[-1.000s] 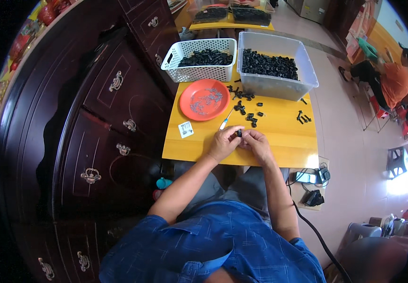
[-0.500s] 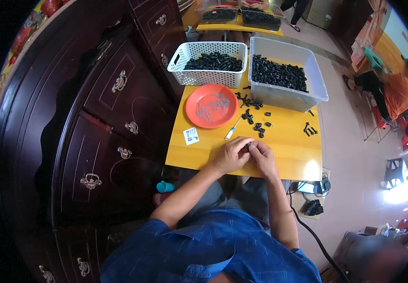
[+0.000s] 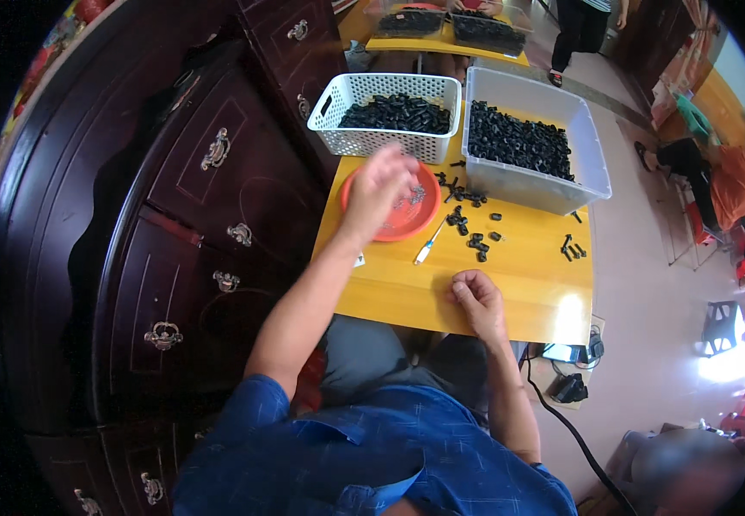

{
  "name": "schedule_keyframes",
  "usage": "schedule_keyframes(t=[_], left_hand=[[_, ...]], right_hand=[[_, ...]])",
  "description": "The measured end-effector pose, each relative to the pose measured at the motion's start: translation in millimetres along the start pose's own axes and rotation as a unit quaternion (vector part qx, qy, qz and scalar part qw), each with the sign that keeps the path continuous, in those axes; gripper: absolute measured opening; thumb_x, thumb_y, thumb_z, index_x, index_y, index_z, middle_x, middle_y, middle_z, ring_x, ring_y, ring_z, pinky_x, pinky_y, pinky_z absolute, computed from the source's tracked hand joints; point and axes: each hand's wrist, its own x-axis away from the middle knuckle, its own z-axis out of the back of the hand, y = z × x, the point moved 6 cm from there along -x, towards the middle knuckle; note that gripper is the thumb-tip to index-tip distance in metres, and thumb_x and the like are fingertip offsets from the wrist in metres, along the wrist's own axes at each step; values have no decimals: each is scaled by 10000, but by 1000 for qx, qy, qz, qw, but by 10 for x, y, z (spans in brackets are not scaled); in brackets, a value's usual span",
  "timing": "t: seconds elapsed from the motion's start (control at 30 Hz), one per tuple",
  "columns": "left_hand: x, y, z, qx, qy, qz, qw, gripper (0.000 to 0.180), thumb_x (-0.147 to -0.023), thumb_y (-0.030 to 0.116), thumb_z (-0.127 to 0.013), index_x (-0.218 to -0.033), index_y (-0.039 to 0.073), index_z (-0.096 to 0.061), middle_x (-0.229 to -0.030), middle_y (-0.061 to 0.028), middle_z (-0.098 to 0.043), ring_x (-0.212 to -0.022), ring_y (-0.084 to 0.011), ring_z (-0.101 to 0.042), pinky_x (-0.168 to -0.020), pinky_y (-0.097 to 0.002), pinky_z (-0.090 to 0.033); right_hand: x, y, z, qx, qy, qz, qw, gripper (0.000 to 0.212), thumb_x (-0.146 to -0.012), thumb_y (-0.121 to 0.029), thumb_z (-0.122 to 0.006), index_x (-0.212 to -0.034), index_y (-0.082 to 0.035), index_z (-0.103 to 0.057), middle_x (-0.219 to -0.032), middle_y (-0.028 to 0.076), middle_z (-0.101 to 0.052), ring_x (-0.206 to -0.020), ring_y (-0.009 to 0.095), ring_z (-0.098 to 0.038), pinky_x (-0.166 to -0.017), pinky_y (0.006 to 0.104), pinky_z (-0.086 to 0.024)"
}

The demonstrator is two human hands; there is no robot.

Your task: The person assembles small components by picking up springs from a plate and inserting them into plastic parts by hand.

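Observation:
My left hand (image 3: 379,191) is lifted over the red plate (image 3: 429,217), its fingers smeared by motion and partly against the white basket's front. Small thin metal pieces (image 3: 415,199), like screws or pins, lie in the plate. My right hand (image 3: 479,303) rests by the table's near edge with thumb and fingers pinched together; whatever it holds is hidden. Between the two hands lies a small screwdriver (image 3: 425,250) with a pale and blue handle. Several small black plastic parts (image 3: 477,244) are scattered ahead of my right hand.
A white perforated basket (image 3: 390,143) and a clear plastic bin (image 3: 527,189), both full of black parts, stand at the back of the yellow table (image 3: 390,288). Dark cabinets (image 3: 209,215) line the left. A cable (image 3: 575,434) hangs at right. Other people are in the background.
My left hand has left my right hand and swung up and left over the plate, now covering most of a white card. My right hand stays near the edge, fingers pinched.

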Motion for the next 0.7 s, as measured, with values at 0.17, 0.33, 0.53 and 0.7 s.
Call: schedule_keyframes(t=[0.17,0.33,0.53,0.7], left_hand=[[51,-69,-25,-94,-10,3,996,420,-978,94,-581,-1374,-12,-489,-1126,-108,-677,-911,-124,-658,-797,-252,-538],[890,-694,-303,-129,-77,112,982,204,-943,68,-613,-1125,-13,-660,-862,-33,-682,-705,-79,-625,-639,-256,-520],[1337,-664,-442,-264,-60,-43,962,159,-933,47,-635,-1070,-18,-682,-790,-8,-663,-683,-57,-585,-617,-229,-482],[1324,-699,-408,-206,-43,-4,978,143,-910,28,-637,-1038,-15,-687,-788,-61,-666,-653,-93,-588,-602,-258,-479]], right_hand=[[5,-23,36,-31,14,-18,999,94,-999,-88,-599,-1049,-8,-602,-912,-2,-622,-821,78,-600,-752,226,-496],[-138,-183,109,8,40,13,999,94,-990,-77,-601,-1052,-9,-615,-901,-9,-629,-806,74,-601,-735,231,-495],[-527,-680,456,381,194,163,889,140,-862,-40,-667,-999,-31,-696,-908,174,-683,-699,254,-670,-648,348,-532],[-605,-749,683,504,235,174,812,171,-847,-36,-656,-1009,-66,-704,-890,156,-664,-755,296,-667,-684,388,-535]])
